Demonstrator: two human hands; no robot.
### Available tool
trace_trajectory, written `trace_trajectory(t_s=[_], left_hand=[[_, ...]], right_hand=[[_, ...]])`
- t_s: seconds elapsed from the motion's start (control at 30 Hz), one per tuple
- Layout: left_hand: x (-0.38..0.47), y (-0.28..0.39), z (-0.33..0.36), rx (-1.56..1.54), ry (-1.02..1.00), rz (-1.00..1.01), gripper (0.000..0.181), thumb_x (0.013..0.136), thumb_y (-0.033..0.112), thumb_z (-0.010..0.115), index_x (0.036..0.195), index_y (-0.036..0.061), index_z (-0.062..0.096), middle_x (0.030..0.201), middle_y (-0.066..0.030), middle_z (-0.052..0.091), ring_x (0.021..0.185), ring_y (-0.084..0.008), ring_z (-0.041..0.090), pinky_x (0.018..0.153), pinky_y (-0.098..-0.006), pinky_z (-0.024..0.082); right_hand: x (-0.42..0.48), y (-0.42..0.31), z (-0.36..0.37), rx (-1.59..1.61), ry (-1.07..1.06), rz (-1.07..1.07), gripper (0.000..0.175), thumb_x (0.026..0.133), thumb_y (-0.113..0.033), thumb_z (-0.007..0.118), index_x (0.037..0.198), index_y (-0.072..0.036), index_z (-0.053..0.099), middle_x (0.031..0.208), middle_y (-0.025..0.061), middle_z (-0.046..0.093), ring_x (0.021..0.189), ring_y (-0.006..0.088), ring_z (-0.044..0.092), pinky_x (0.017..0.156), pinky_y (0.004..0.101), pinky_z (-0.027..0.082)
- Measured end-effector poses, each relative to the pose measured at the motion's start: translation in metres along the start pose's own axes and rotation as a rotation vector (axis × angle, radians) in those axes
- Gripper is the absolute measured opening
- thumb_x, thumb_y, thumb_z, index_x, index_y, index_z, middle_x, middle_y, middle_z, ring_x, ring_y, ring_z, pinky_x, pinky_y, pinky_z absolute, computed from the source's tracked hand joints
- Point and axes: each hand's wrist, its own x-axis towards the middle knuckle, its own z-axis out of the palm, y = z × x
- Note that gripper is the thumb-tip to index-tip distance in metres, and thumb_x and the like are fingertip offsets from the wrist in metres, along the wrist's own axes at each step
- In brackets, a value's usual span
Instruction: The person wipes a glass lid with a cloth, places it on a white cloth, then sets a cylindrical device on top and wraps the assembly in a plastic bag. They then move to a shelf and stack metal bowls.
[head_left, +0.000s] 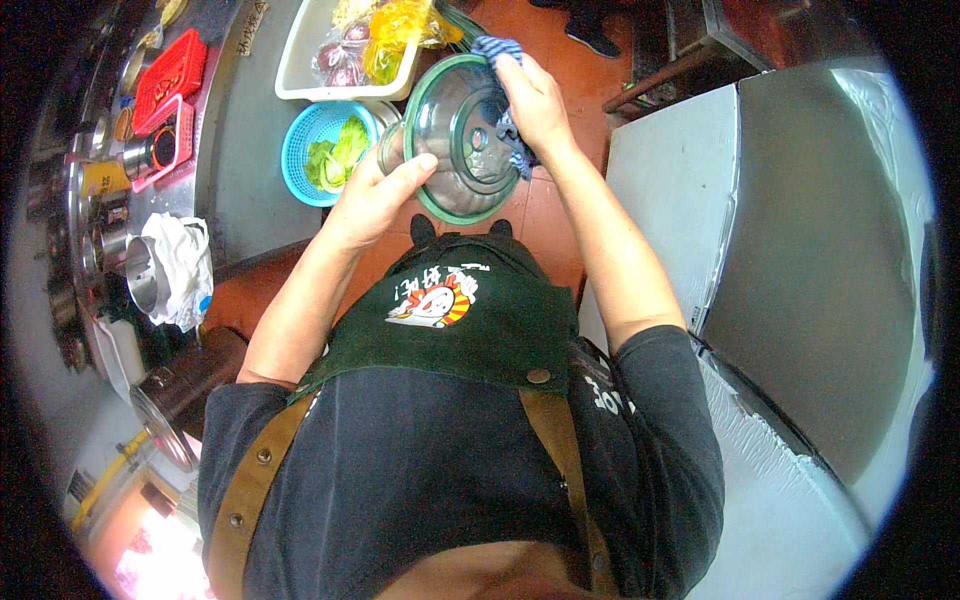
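Note:
A clear glass vessel (457, 169) with a green-tinted rim is tilted in front of my apron; whether it is a bowl or a lid I cannot tell. On its left side my left hand (379, 191) grips it, thumb lying over the glass. My right hand (536, 105) presses a blue-striped cloth (514, 139) against the upper right rim, the cloth bunched under the palm and fingers. Just beyond my left hand, a blue plastic basket (292, 154) holds green leafy vegetables (337, 157).
A white plastic tub (292, 75) holds bagged produce. Left, the metal counter carries a red basket (176, 64), a pink basket (184, 135), a steel pot (142, 274) and a white plastic bag (176, 262). A pale cabinet (667, 180) stands right. Another person's shoe (592, 37) shows at the top.

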Motion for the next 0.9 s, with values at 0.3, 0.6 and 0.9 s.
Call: trace_trajectory(t_s=[0.3,0.6,0.9], left_hand=[[0.023,-0.012,-0.007,-0.181,0.180,0.079,0.033,0.093,0.019,0.052,0.120,-0.0007,0.051,0.108,-0.0125,0.061,0.100,-0.0221,0.060,0.083,-0.0348,0.052],[0.046,-0.015,0.016,-0.498,0.462,-0.016,0.037,0.100,0.032,0.038,0.117,0.0012,0.049,0.107,-0.0096,0.060,0.095,-0.0175,0.061,0.081,-0.0306,0.053],[0.048,0.014,0.005,-0.764,0.425,0.098,0.042,0.100,0.034,0.035,0.124,0.0013,0.047,0.114,-0.0138,0.059,0.100,-0.0281,0.060,0.087,-0.0441,0.050]], right_hand=[[-0.063,0.060,0.023,-0.051,0.272,0.175,0.029,0.095,-0.027,0.045,0.091,-0.001,0.056,0.076,0.0202,0.059,0.071,0.0329,0.060,0.066,0.0442,0.044],[-0.059,-0.043,0.034,-0.281,0.038,-0.545,0.028,0.087,-0.013,0.056,0.106,0.007,0.056,0.112,0.0237,0.056,0.103,0.0379,0.054,0.091,0.0439,0.042],[-0.070,-0.015,0.004,-0.511,0.005,-0.787,0.045,0.060,-0.020,0.069,0.095,0.008,0.060,0.123,0.0264,0.053,0.122,0.0378,0.047,0.106,0.0492,0.033]])
